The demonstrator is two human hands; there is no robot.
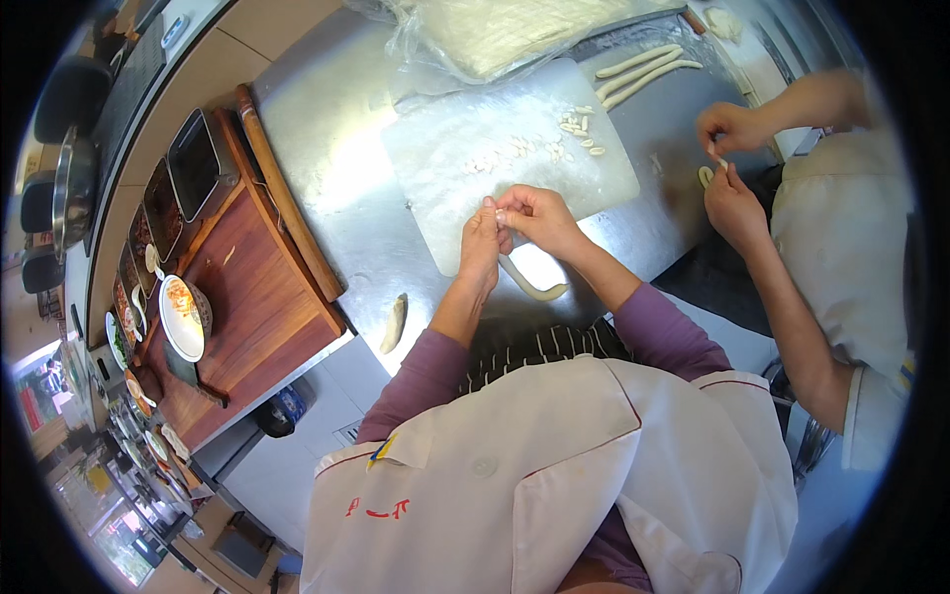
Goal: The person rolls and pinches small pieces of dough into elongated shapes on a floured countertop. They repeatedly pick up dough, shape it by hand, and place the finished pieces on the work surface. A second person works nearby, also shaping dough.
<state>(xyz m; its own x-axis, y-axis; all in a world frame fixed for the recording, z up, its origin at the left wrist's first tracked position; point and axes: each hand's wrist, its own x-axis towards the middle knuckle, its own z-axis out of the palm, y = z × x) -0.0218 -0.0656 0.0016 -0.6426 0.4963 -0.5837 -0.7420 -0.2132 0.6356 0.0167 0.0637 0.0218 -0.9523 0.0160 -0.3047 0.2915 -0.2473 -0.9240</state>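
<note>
A thin rope of pale dough [531, 284] runs out below my left hand [481, 245], which is closed around its upper part. With thumb and fingertips, my right hand [540, 220] pinches at the top end of that rope, touching my left hand. Both hands are over the near edge of a floured white board [438, 215]. Farther up the board lie many small dough pieces [493, 157], with a looser cluster of larger bits [577, 128] at its right. A short dough piece [394, 324] rests on the steel table, left of my forearm.
A co-worker's hands [731, 197] work another dough strip at the right. Several dough ropes [642, 70] lie at the far right, beside a plastic-covered dough sheet [505, 33]. At left are a rolling pin [286, 193], a wooden board [256, 275], a cleaver [183, 365] and a bowl [194, 341].
</note>
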